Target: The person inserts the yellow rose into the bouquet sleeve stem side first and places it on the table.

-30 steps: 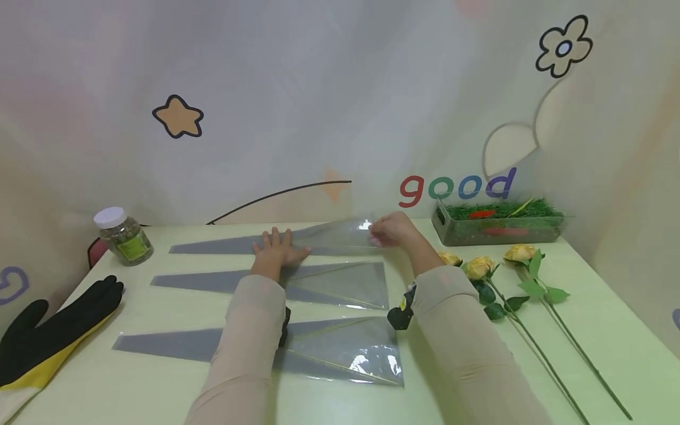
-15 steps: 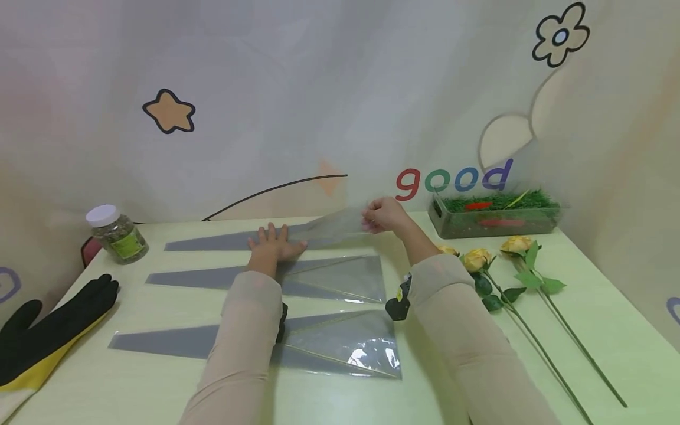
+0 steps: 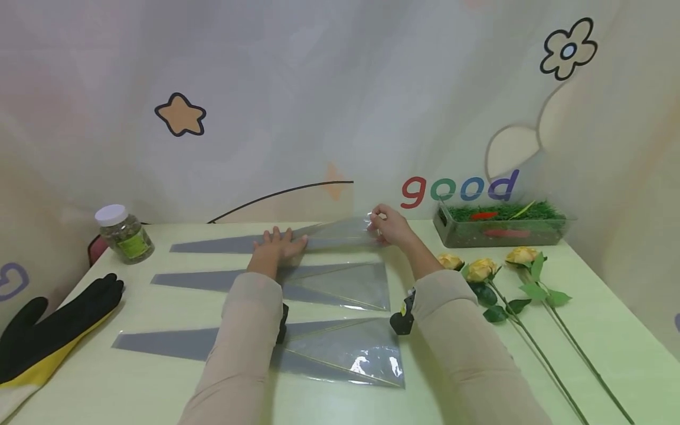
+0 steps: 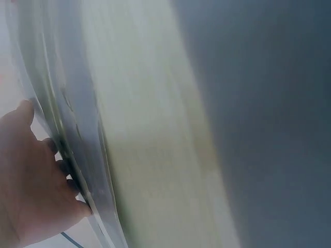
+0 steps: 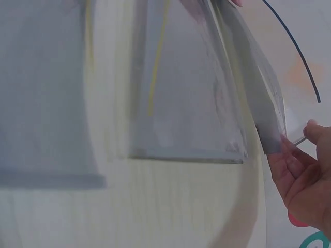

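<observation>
Three tapered clear plastic flower sleeves lie across the table: a far one (image 3: 340, 231), a middle one (image 3: 340, 282) and a near one (image 3: 345, 345). My left hand (image 3: 272, 252) rests on the far sleeve with its fingers spread, about midway along its length. At that sleeve's wide right end, my right hand (image 3: 392, 228) pinches the film and holds it raised off the table. In the right wrist view the fingers of my right hand (image 5: 305, 175) show at the sleeve's mouth, with the thumb against a thin edge. My left hand (image 4: 36, 186) also appears beside the film in the left wrist view.
Several yellow roses (image 3: 480, 270) with long stems lie to the right. Behind them stands a clear box (image 3: 451, 235) of green grass filler. A white-lidded jar (image 3: 127, 239) is at the back left, and a black and yellow glove (image 3: 64, 330) lies in front of it.
My right hand has lifted the far sleeve's wide end slightly, and its thumb and finger now form a rounder pinch. The left hand stays in place. The head view has shifted a little.
</observation>
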Action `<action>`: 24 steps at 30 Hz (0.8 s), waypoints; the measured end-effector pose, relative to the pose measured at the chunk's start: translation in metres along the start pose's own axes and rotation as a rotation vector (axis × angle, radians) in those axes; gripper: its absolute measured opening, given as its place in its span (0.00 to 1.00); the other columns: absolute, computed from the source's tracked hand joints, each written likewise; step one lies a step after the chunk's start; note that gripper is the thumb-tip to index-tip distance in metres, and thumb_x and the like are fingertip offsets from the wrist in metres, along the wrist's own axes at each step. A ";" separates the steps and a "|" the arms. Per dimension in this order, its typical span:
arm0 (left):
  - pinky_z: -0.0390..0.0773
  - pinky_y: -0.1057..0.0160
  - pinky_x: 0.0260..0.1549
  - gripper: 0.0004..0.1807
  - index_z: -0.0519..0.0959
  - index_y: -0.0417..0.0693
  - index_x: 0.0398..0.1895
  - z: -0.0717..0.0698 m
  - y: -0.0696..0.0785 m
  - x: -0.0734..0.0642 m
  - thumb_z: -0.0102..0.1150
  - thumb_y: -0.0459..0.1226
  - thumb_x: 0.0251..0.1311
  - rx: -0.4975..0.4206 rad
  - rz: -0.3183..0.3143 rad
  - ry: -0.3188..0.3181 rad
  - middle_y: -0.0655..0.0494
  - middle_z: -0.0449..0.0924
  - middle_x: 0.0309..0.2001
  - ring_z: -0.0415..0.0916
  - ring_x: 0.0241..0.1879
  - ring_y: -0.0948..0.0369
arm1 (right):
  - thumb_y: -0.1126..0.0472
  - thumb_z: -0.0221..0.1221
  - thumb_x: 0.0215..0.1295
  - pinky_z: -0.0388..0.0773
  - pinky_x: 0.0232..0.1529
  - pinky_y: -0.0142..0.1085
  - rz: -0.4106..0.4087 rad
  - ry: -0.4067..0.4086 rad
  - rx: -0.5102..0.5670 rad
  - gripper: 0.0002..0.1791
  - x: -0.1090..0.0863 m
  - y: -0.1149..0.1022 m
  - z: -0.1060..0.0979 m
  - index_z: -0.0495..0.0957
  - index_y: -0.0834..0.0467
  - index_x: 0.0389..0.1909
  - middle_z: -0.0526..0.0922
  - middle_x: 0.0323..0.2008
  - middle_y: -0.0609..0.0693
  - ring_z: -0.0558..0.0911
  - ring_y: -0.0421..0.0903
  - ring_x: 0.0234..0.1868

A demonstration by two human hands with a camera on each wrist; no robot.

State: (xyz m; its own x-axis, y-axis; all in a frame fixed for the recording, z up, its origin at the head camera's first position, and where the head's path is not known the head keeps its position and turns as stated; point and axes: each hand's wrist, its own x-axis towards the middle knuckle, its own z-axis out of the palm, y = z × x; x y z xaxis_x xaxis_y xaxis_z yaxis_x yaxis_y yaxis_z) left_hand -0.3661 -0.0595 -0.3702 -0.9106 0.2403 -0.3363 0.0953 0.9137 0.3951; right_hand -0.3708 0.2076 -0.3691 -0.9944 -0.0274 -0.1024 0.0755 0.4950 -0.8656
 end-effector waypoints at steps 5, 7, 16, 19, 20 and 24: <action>0.29 0.38 0.60 0.40 0.38 0.44 0.73 0.002 -0.002 0.000 0.22 0.60 0.67 -0.007 -0.003 0.008 0.37 0.26 0.70 0.23 0.67 0.41 | 0.56 0.42 0.74 0.77 0.32 0.37 0.014 0.000 -0.018 0.08 -0.002 0.002 0.004 0.64 0.57 0.43 0.80 0.46 0.60 0.80 0.49 0.30; 0.30 0.38 0.60 0.40 0.38 0.45 0.73 0.003 -0.002 0.002 0.23 0.60 0.67 -0.008 0.001 0.023 0.36 0.27 0.71 0.24 0.68 0.41 | 0.55 0.42 0.74 0.77 0.33 0.38 0.021 0.002 -0.023 0.09 -0.002 0.001 0.005 0.64 0.56 0.44 0.80 0.46 0.60 0.81 0.50 0.32; 0.31 0.35 0.58 0.34 0.47 0.46 0.73 -0.001 0.013 0.018 0.24 0.55 0.70 0.123 0.063 0.207 0.42 0.40 0.72 0.35 0.69 0.46 | 0.56 0.43 0.73 0.79 0.29 0.38 -0.052 0.014 0.004 0.07 -0.005 -0.002 0.008 0.63 0.56 0.40 0.81 0.45 0.62 0.80 0.49 0.23; 0.35 0.38 0.60 0.32 0.51 0.43 0.72 -0.005 0.026 0.021 0.31 0.51 0.71 0.091 0.169 0.233 0.44 0.44 0.71 0.38 0.70 0.49 | 0.56 0.43 0.73 0.78 0.28 0.37 -0.062 0.007 0.027 0.07 -0.005 -0.002 0.010 0.63 0.56 0.41 0.81 0.44 0.62 0.80 0.48 0.22; 0.37 0.40 0.61 0.31 0.51 0.42 0.71 -0.006 0.031 0.022 0.33 0.49 0.71 0.075 0.203 0.237 0.43 0.45 0.71 0.39 0.69 0.49 | 0.56 0.44 0.73 0.78 0.27 0.37 -0.062 0.004 0.037 0.07 -0.005 -0.002 0.011 0.63 0.56 0.41 0.81 0.44 0.63 0.80 0.47 0.22; 0.45 0.50 0.64 0.30 0.55 0.40 0.70 -0.007 0.049 0.023 0.43 0.45 0.70 0.038 0.303 0.253 0.44 0.50 0.70 0.45 0.69 0.50 | 0.57 0.44 0.73 0.78 0.26 0.37 -0.068 -0.005 0.064 0.07 -0.005 -0.006 0.016 0.63 0.56 0.41 0.81 0.43 0.64 0.79 0.47 0.20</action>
State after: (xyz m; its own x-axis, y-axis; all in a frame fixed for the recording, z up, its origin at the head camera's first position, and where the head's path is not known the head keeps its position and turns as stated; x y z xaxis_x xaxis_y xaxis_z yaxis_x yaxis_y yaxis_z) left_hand -0.3846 -0.0115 -0.3526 -0.9090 0.4165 0.0141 0.3852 0.8268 0.4100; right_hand -0.3646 0.1907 -0.3718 -0.9970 -0.0634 -0.0448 0.0128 0.4354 -0.9001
